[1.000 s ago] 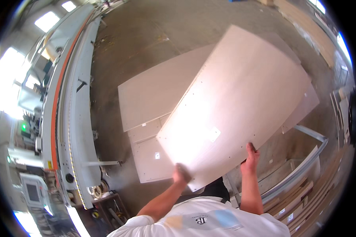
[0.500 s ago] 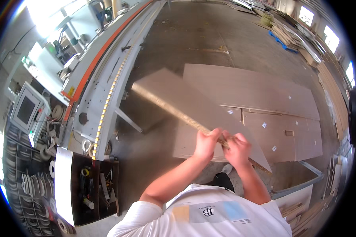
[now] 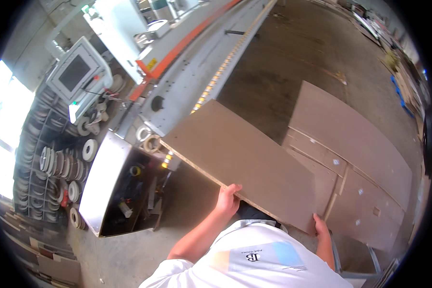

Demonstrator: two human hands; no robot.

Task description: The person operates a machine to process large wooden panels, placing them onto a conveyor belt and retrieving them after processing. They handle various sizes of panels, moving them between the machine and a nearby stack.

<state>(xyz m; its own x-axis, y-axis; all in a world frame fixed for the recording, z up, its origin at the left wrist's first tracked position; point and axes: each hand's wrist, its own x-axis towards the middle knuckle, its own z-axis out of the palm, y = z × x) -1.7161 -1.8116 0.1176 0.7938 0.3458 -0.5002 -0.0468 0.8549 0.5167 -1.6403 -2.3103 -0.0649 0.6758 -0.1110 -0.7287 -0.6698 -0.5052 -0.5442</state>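
- Person holds a brown board panel (image 3: 245, 161) flat-ish in front of the chest, w/ both hands on its near edge.
- Left hand (image 3: 228, 200) clamped on the near-left edge, fingers curled over the raw chipboard edge, thumb side under; can't see the underside grip.
- Right hand (image 3: 320, 224) grips the near-right corner, fingers wrapped on the edge; only the top of the hand shows.
- Panel's far-left corner points at the infeed end of the long edge-banding machine (image 3: 201, 72), close to the track of yellow rollers (image 3: 223, 72) but whether it touches yet – can't tell.
- Panel is a bit tilted, left long edge facing the machine.
- Right of the person: stack of similar panels (image 3: 355, 158) on a low cart, well apart from the held one.
- Left: open cabinet (image 3: 125, 192) w/ tools inside, just beside the machine; control screen (image 3: 77, 72) on an arm above it; rack of tape rolls (image 3: 57, 158) farther left.
- Step in hand, as I judge it: carrying the panel over to the machine's infeed, not yet laid down.
- Next move prob. calls for: level the panel, line its long edge up parallel w/ the roller track, keep both hands firm since the far end hangs unsupported, mind the corner near the open cabinet.
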